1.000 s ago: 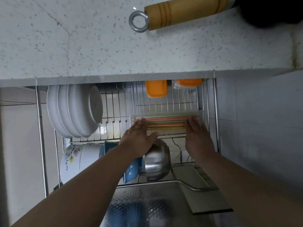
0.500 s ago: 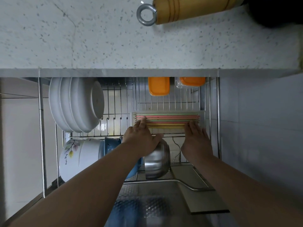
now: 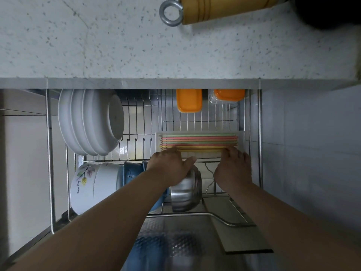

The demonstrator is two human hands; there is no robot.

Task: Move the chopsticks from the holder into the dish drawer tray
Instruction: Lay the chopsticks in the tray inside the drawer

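Below the speckled worktop (image 3: 136, 45), both hands reach into the pulled-out wire dish drawer (image 3: 259, 133). Left hand (image 3: 170, 167) lies flat and loosely spread, fingertips on the near left end of the chopsticks (image 3: 199, 141), thumb stretched toward the right. Right hand (image 3: 233, 169) is likewise released and flat, its fingertips touching the bundle's near right end. Neither hand grips anything. Just beyond both hands, the pink, green and yellow chopsticks lie side by side in a white tray (image 3: 241, 139). Under the left hand sits a steel bowl (image 3: 185, 194).

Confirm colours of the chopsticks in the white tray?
Pink, green and yellow chopsticks, lying side by side; head view.
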